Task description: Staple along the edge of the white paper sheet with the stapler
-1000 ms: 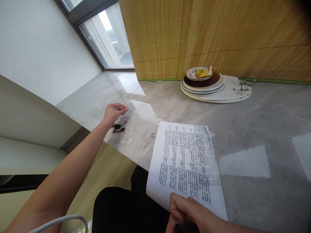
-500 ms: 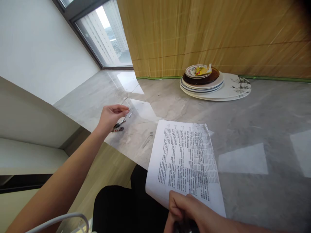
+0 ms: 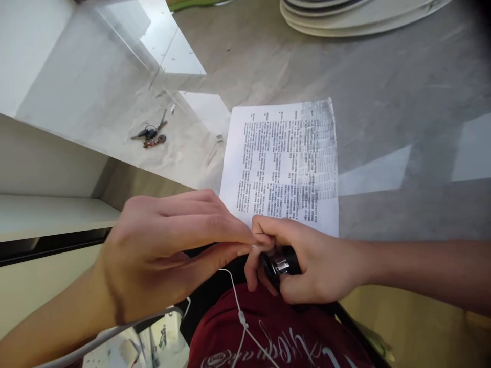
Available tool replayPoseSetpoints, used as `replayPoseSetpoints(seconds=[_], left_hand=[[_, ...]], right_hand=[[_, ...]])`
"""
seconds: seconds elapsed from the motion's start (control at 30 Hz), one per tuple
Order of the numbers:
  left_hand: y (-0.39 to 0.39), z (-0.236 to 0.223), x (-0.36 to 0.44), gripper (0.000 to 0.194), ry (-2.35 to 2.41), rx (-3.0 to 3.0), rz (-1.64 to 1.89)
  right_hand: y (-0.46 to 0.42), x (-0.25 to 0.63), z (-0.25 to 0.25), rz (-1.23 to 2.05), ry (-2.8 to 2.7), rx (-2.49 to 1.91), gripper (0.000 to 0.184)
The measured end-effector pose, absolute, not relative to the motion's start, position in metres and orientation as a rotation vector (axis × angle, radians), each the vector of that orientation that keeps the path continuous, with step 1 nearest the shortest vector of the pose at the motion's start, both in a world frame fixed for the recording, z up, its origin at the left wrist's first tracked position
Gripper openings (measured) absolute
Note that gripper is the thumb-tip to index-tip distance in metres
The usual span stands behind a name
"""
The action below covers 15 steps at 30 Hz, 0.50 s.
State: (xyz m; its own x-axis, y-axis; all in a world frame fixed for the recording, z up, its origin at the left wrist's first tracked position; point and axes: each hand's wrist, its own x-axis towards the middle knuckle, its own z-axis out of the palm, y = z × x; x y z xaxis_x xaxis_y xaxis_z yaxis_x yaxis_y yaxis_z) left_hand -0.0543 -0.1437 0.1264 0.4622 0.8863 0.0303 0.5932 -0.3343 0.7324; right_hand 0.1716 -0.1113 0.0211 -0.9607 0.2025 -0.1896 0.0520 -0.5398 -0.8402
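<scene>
My left hand (image 3: 164, 245) is low in the middle of the view, with thumb and fingers pinched together on a tiny pale piece at the fingertips. The fingertips touch my right hand (image 3: 307, 266), which grips a small black object with a shiny metal part (image 3: 280, 264) over my lap. Just beyond both hands a printed sheet of paper (image 3: 282, 163) lies on the grey stone table (image 3: 383, 102), its near edge hanging over the table's edge.
A bunch of keys (image 3: 151, 135) and two tiny metal bits lie on the table at the left. Stacked plates (image 3: 356, 15) stand at the far edge. A white earphone cable (image 3: 240, 312) runs down over my red shirt.
My left hand has come back from beside the keys to my lap and now meets my right hand. The view has tilted down, so the wall and window are out of sight.
</scene>
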Motion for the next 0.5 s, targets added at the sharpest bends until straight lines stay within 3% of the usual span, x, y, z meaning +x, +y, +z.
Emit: replayPoseSetpoints(seconds=[0.2,0.5], left_hand=[[-0.156,0.110,-0.045,0.033,1.085,1.961,0.447],[-0.159,0.104,-0.035,0.020,1.238,1.841,0.402]], right_hand=[[-0.114,0.171,0.017,2.525,-1.559,-0.313,0.043],[-0.115,0.172,0.015,2.469,-1.617,-0.314,0.041]])
